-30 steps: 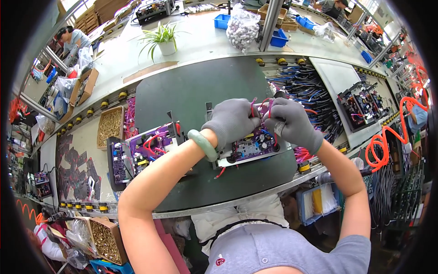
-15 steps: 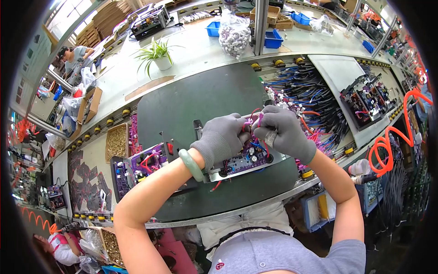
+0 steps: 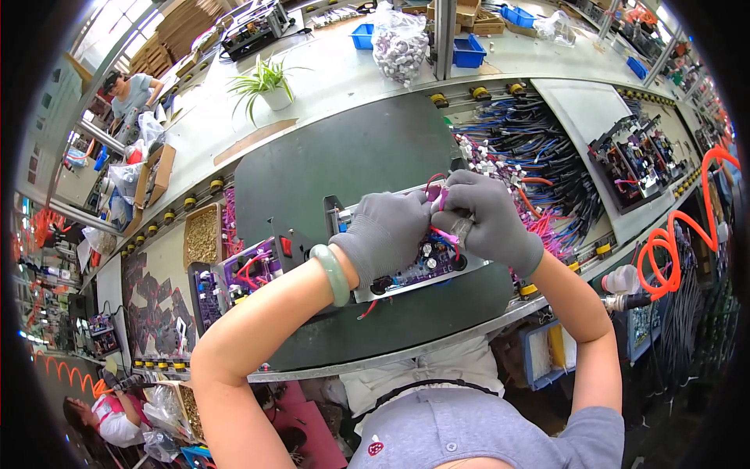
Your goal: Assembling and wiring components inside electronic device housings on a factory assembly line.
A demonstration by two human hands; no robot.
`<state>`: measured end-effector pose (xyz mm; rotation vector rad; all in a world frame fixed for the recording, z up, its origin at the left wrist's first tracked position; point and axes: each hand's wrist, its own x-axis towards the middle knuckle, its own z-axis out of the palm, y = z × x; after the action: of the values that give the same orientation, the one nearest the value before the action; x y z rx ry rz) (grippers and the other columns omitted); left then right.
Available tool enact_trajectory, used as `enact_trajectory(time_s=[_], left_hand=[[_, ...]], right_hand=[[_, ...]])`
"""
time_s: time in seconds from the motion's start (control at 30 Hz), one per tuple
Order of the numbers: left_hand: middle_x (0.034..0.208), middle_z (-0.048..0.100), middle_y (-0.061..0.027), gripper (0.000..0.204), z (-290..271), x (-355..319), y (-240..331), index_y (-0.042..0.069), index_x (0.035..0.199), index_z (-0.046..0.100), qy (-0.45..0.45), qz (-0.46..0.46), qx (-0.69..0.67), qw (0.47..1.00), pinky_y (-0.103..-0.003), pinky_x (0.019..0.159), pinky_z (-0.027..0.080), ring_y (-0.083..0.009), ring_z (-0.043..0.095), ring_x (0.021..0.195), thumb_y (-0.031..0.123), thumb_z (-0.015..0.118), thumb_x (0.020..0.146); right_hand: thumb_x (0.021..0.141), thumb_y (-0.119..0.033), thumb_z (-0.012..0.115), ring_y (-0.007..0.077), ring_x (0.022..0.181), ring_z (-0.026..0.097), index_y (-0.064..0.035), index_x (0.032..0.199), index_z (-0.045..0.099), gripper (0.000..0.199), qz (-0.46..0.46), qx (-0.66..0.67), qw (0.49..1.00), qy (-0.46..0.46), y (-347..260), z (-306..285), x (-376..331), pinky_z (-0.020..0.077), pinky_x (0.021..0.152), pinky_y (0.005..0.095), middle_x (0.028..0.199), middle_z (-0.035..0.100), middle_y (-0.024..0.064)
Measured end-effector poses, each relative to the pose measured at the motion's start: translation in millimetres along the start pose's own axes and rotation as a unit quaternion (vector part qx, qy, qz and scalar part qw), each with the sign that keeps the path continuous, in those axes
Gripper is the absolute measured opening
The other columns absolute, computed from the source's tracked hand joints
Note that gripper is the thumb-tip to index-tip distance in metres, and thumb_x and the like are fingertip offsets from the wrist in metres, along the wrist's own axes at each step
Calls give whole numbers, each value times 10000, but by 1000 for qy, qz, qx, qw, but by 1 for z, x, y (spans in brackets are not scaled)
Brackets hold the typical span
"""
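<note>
Both my hands wear grey gloves and meet above an open metal chassis with a purple circuit board (image 3: 422, 275). My left hand (image 3: 387, 234) has its fingers closed in a pinch. Close beside it my right hand (image 3: 492, 220) is closed too. A purple wire (image 3: 441, 200) runs between the fingertips of both; its ends are hidden by the gloves. Under my right palm sticks out a pale, clear-looking piece whose kind I cannot make out. Red and blue wires show on the board. The chassis rests on a dark green mat (image 3: 344, 148).
Left of the chassis stands another purple board assembly (image 3: 248, 270), near a tray of small brass-coloured parts (image 3: 202, 237). Bundled cables (image 3: 539, 148) lie to the right, before a further assembly (image 3: 637, 160). An orange coiled hose (image 3: 664, 254) hangs at the right. A potted plant (image 3: 275, 98) stands behind.
The view has shifted slightly. My hands stay over the board, and my left fingers have moved a little closer to my right ones. The purple wire is still between them.
</note>
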<state>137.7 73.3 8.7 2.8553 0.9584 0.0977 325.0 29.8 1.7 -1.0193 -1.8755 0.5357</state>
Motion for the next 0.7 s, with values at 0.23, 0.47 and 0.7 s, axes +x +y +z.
enact_trajectory(time_s=[0.23, 0.47, 0.7], left_hand=[[1076, 666, -88, 249, -20, 11, -8, 80, 1026, 648, -103, -67, -76, 990, -443, 762, 551, -375, 665, 833, 237, 676, 834], [914, 707, -42, 276, -18, 26, 8, -27, 1116, 677, -29, -100, -519, 848, -255, 769, 536, -84, 643, 836, 126, 687, 887], [792, 718, -93, 208, 4, 35, -2, 64, 983, 688, 80, -98, -322, 938, -333, 719, 557, -199, 712, 739, 248, 696, 886]], right_hand=[[802, 2, 714, 162, 712, 605, -12, 827, 673, 50, 28, 76, 997, 13, 4, -4, -1, 490, 636, 307, 802, 606, 85], [851, -46, 690, 202, 773, 625, -31, 938, 703, 90, 18, -24, 992, 123, 1, -19, -8, 506, 684, 319, 896, 624, 91], [747, -162, 745, 238, 834, 593, -114, 817, 661, 119, -186, -352, 913, -89, 3, -49, 21, 462, 734, 391, 851, 600, 30]])
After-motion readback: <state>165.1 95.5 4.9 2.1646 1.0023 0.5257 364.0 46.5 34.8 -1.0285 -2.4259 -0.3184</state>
